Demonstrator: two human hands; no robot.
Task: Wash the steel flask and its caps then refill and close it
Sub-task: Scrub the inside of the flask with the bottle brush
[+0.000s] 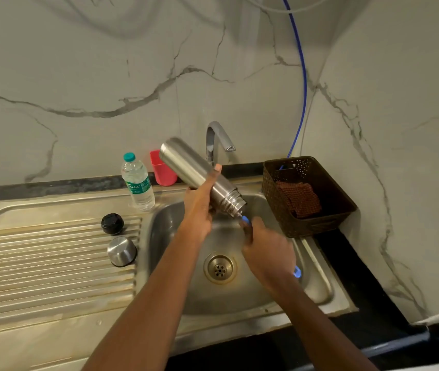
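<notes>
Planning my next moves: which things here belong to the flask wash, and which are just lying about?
Job: flask, brush, black cap, steel cap, tap, sink, perhaps bottle for refilling.
Lying about: cup, basket, cloth.

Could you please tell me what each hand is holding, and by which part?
The left hand grips the steel flask around its middle; the right hand grips a blue-handled tool by its handle, its tip at the flask's mouth.

one flask (186, 164), two caps, black cap (112, 223), steel cap (122, 251), one brush (245, 219), one water bottle (138, 183), one cup (163, 170), one basket (270, 188).
</notes>
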